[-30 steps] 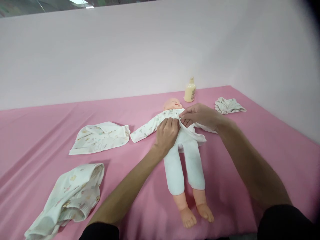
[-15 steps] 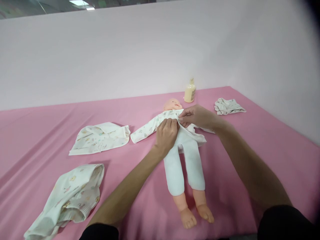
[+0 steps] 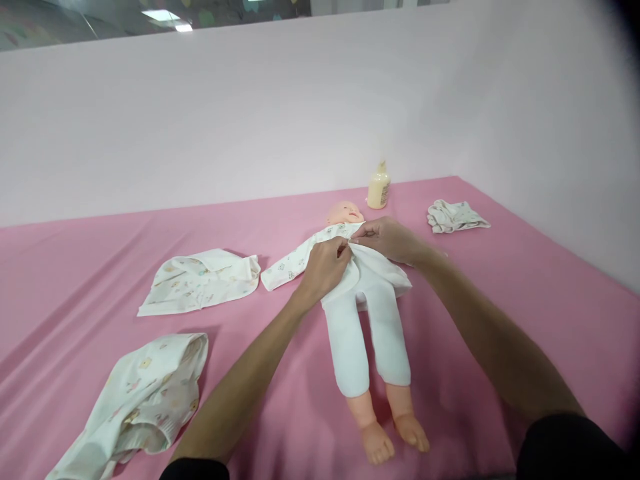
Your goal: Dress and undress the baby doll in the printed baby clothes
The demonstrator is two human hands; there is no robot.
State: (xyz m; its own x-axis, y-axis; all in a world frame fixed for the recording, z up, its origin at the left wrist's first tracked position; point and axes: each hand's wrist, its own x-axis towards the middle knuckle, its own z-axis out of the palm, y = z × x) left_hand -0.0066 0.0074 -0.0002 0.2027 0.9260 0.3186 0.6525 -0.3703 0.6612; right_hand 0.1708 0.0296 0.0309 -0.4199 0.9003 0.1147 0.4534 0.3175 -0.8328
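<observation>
A baby doll (image 3: 367,347) lies on its back on the pink cloth, its head toward the wall and its bare feet toward me. It wears a white printed long-sleeved top (image 3: 290,262), whose front flap is partly lifted over the white body. My left hand (image 3: 327,263) is closed in a pinch on the top's front edge at the chest. Close beside it, my right hand (image 3: 385,237) pinches the other front edge, the fingertips of both hands nearly meeting. Whatever fastening lies between the fingers is too small to make out. The doll's other sleeve is mostly hidden behind my right hand.
A pump bottle (image 3: 379,187) of pale yellow liquid stands behind the doll's head. Left of the doll lie a folded printed garment (image 3: 205,280) and printed pants (image 3: 145,393). A small folded cloth (image 3: 456,217) rests at right. Pink cloth (image 3: 500,320) covers the table, with a white wall behind.
Both hands have shifted slightly left across the doll's chest, drawing the right front flap over with them. The fingertips have come closer together. The other garments and the bottle stay put.
</observation>
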